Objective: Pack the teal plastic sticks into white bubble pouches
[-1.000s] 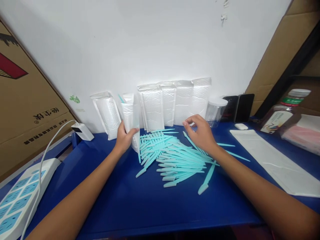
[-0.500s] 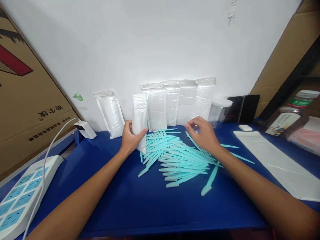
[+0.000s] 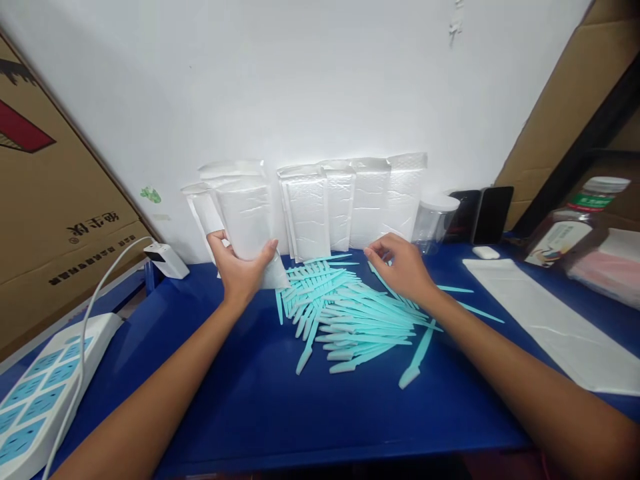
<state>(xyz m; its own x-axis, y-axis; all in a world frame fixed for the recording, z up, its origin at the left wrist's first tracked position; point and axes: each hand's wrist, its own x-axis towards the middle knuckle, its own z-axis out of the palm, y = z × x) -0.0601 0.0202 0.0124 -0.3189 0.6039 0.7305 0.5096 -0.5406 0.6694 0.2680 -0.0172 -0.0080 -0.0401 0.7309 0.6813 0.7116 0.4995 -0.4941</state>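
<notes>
Head camera: our left hand is clamped on a padded envelope, thumb at its right edge, holding it upright before another white envelope that leans on the wall. Its lower corner reaches the left side of the heap of turquoise sticks on the blue table. Our right hand hovers at the heap's far side, fingers curled and thumb near the forefinger; we cannot tell whether they pinch anything. Beyond it stand a row of envelopes and a clear jar.
</notes>
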